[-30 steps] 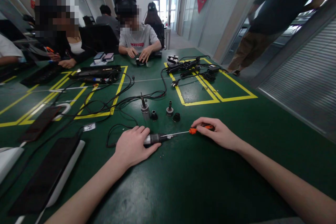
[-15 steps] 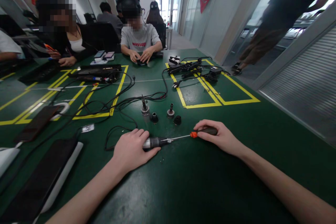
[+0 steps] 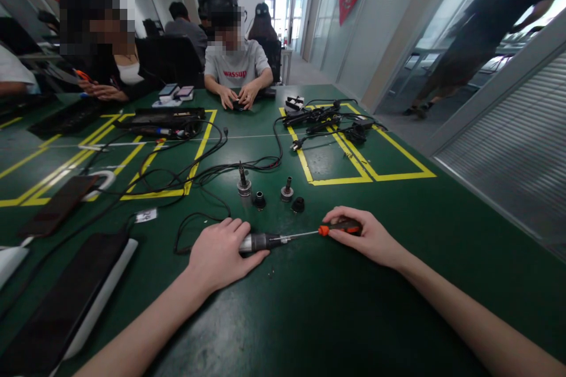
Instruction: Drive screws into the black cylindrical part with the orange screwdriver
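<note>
My left hand (image 3: 222,253) is wrapped over a silver and black cylindrical tool (image 3: 260,241) lying on the green table (image 3: 283,318). A screwdriver (image 3: 340,227) with an orange and black handle is pinched in my right hand (image 3: 369,235). Its thin shaft points left, and the tip meets the tool's front end. Behind the tool stand two metal pieces with upright stems, one on the left (image 3: 243,184) and one on the right (image 3: 287,189). Beside them sit two small black caps (image 3: 259,201), (image 3: 298,205). Tiny bits (image 3: 271,273) lie in front of the tool.
Black cables (image 3: 212,172) run across the table's left half. A dark phone (image 3: 62,300) on a white block lies at front left, another phone (image 3: 59,203) behind it. Black adapters (image 3: 318,116) lie at back right. Co-workers (image 3: 239,70) sit opposite; one person walks at right.
The screwdriver handle has turned in my right hand, showing more orange, and sits slightly lower. My left hand keeps its hold. The person at the right has moved.
</note>
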A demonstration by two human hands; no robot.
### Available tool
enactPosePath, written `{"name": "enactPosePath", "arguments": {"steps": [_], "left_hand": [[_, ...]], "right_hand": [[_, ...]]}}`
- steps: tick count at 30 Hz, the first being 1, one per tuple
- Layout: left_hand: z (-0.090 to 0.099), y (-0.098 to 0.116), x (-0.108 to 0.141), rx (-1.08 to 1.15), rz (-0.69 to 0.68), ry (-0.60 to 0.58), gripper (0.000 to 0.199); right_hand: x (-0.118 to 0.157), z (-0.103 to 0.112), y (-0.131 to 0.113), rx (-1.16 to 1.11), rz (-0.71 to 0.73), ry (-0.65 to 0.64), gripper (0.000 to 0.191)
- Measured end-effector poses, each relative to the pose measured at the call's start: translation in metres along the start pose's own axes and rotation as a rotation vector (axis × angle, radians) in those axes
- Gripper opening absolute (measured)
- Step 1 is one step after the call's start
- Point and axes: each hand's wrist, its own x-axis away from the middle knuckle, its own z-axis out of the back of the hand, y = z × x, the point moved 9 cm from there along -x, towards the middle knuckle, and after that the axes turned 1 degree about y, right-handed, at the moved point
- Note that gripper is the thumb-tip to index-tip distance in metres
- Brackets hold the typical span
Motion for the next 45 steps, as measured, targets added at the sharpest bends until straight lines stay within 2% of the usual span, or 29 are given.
{"name": "enactPosePath", "arguments": {"steps": [6,14,22,30,39,45], "left_hand": [[-0.0006,-0.0008,0.0002,-0.018,0.002,-0.019,0.042],[0.0006,-0.0016,0.0003,0.01,0.012,0.007,0.04],[0.0004,-0.0016,0.0006,-0.005,0.005,0.006,0.041],[-0.0018,-0.0013,-0.0007,-0.044,0.003,-0.036,0.042],[-0.0021,-0.0027,-0.0005,-0.041,0.013,-0.044,0.043],[-0.003,-0.002,-0.0012,-0.028,0.018,-0.042,0.042]], "right_hand": [[0.0011,-0.0052,0.0075,-0.048,-0.055,-0.038,0.041],[-0.0008,-0.0011,0.0048,0.03,0.008,-0.018,0.035],[-0.0011,-0.0087,0.0057,-0.07,-0.058,-0.05,0.051],[-0.0026,-0.004,0.0042,-0.08,0.003,-0.028,0.037],[-0.0013,-0.0108,0.0078,-0.087,-0.036,-0.066,0.048],[-0.0021,-0.0036,0.0085,-0.028,0.008,-0.024,0.035]]}}
